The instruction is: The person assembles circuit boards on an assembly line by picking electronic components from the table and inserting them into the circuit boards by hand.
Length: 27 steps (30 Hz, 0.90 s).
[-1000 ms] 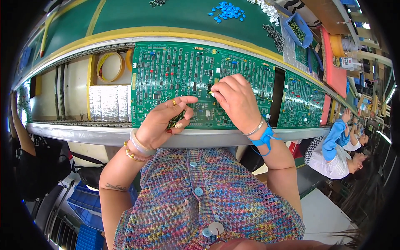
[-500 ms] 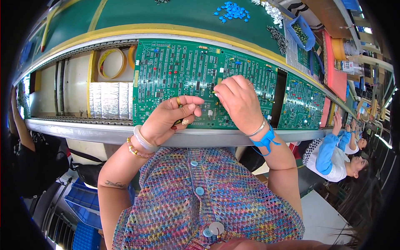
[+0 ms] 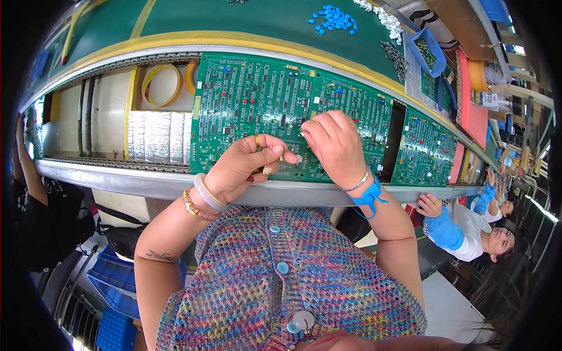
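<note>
A large green circuit board [image 3: 234, 99], filled with small parts, lies in front of me. Over its lower middle, my left hand [image 3: 246, 161] is closed, thumb and forefinger pinching a tiny yellowish electronic component [image 3: 281, 158]. Its other fingers curl under, and what they may hold is mostly hidden. To the right of it, my right hand [image 3: 336, 143] hovers over the board with thumb and forefinger pressed together. Something tiny shows at those fingertips, too small to name. A blue strap [image 3: 372, 196] circles my right wrist.
The board rests between the rails of a conveyor line [image 3: 117, 175]; a second board [image 3: 424, 146] sits to the right. Tape rolls [image 3: 162, 85] lie left. Beyond are blue disc components [image 3: 333, 19], white parts [image 3: 389, 23] and a blue bin [image 3: 427, 52]. A co-worker's hand [image 3: 430, 205] touches the near rail.
The tiny yellowish component now shows between my left fingertips, and that hand sits slightly farther right. My right hand stays nearly in place. A co-worker's hand has come down to the rail.
</note>
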Motion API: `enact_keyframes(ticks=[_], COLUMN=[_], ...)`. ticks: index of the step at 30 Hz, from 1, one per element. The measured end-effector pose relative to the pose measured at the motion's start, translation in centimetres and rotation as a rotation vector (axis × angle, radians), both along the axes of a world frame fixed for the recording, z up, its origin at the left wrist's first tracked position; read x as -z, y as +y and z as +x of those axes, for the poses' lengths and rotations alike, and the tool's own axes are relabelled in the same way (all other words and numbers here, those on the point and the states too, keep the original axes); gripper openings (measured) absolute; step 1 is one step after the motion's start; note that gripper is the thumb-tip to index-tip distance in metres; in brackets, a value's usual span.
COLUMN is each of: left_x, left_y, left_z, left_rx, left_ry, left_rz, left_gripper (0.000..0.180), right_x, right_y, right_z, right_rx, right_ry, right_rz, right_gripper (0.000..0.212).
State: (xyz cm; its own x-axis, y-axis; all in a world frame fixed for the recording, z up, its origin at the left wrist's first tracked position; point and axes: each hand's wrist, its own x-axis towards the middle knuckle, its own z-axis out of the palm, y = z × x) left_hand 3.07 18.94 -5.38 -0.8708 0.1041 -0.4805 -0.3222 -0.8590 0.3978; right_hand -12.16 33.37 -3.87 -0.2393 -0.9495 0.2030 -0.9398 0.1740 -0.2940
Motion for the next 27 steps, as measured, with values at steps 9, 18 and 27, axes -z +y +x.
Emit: enact_keyframes(ticks=[9, 18, 27], left_x=[-0.4, -2.1, -2.2], left_y=[0.9, 2.3, 3.1], left_z=[0.2, 3.2, 7.9], left_rx=[-0.122, -0.119, -0.102], left_ry=[-0.008, -0.085, -0.132], left_rz=[0.098, -0.149, 0.112], left_gripper=[0.016, 0.025, 0.029], right_x=[-3.8, -3.6, -0.6], right_y=[-0.1, 0.5, 0.3], right_z=[2.6, 3.6, 5.0], right_rx=[-0.05, 0.026, -0.031], right_ry=[-0.087, -0.217, -0.249], right_rz=[-0.176, -0.15, -0.058], right_gripper=[0.025, 0.021, 0.019])
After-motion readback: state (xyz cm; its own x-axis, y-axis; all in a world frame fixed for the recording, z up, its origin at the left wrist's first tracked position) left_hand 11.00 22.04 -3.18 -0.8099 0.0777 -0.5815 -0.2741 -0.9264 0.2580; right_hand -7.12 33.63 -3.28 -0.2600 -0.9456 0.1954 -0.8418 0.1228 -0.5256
